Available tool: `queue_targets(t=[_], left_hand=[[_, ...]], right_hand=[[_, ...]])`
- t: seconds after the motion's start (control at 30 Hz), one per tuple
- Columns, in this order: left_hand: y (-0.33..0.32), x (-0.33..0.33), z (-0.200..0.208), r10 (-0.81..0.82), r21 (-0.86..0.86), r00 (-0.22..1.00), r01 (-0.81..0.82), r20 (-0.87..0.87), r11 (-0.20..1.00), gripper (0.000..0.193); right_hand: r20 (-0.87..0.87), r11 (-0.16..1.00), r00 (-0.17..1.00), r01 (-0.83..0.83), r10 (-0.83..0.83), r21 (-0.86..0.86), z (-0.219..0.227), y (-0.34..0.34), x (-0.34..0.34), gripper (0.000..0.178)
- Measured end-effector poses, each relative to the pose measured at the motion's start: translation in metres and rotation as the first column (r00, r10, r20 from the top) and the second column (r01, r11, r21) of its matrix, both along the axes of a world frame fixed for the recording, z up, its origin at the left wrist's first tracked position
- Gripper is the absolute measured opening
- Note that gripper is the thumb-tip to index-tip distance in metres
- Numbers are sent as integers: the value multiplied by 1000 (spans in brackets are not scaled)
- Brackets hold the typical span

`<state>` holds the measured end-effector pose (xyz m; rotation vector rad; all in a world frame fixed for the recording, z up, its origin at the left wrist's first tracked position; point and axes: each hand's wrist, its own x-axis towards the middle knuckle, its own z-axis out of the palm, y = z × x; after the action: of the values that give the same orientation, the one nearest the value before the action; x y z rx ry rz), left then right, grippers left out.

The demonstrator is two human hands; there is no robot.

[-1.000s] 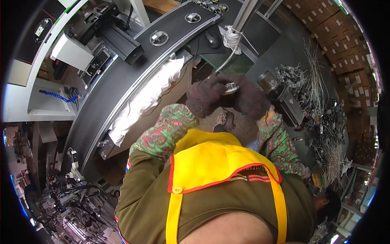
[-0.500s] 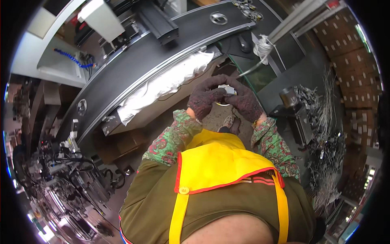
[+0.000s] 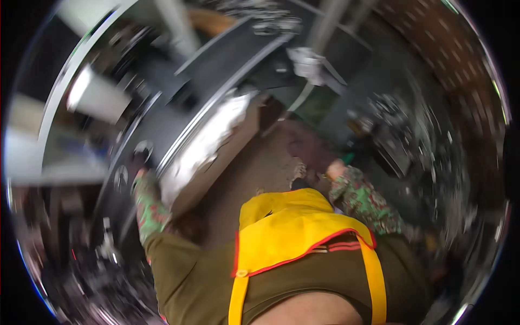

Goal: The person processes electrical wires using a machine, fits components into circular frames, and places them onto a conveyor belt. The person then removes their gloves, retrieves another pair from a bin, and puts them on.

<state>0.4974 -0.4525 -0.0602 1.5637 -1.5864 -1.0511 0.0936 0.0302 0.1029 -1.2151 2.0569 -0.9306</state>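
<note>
Reaching over a black, curved conveyor belt, the dark-gloved left hand is at a pale, ring-shaped piece; blur leaves its grip undetermined. A second pale, ring-shaped piece lies near it on the belt. The dark-maroon-gloved right hand hangs over the floor, grasp also indeterminable. Judgement: handle the rim gently, avoiding the neighbouring ring.
</note>
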Motion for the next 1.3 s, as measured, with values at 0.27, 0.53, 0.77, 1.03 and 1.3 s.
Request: queue_targets(t=[0.27, 0.53, 0.77, 1.03, 1.3], left_hand=[[107, -182, 103, -87, -633, 838, 472, 539, 614, 31], [334, -444, 157, -940, -401, 334, 872, 69, 280, 25], [489, -560, 232, -869, 85, 61, 996, -490, 22, 40], [484, -587, 234, -690, 216, 8, 953, -724, -215, 51], [419, -422, 217, -587, 267, 140, 954, -797, -135, 62]], right_hand=[[-222, 740, 719, 566, -659, -363, 70, 139, -122, 43], [-412, 394, 390, 915, -823, 79, -9, 276, -270, 78], [-207, 547, 531, 836, -822, -27, 48, 207, -214, 51], [418, 624, 739, 671, -528, -400, 63, 194, -155, 51], [856, 633, 442, 751, -267, -190, 62, 160, -88, 37]])
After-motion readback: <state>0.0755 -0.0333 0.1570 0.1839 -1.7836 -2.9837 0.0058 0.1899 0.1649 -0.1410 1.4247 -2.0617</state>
